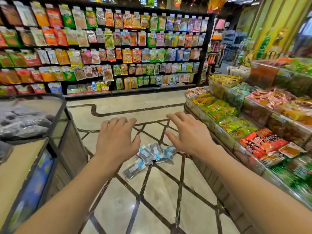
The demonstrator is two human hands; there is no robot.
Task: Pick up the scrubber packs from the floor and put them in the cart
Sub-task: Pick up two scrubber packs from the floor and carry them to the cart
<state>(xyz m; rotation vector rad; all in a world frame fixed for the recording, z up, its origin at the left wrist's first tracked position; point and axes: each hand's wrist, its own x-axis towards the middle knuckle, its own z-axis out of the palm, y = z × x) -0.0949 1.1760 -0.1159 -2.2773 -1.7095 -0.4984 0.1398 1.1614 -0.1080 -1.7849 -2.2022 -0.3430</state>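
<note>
Both arms reach forward over a store aisle, palms down. The left hand (116,137) has its fingers spread and nearly straight and holds nothing; the right hand (189,134) is likewise spread flat with nothing in it. Below and between the 2 hands, the scrubber packs (150,157) lie in a loose heap on the floor (162,208), a pale polished surface crossed by dark diagonal lines. The packs are clear wrappers with dark contents and light blue and white labels; several overlap, and 1 lies a little apart toward the lower left of the heap. Neither hand touches them. At the left edge stands a display unit (55,149) with a dark-framed glass top, grey lumpy goods lying on it. Along the right runs a tiered counter (219,130) loaded with green, yellow, red and orange snack packets. Across the back, a tall dark shelf (118,48) carries rows of hanging snack bags in many colours. No cart can be made out for certain.
</note>
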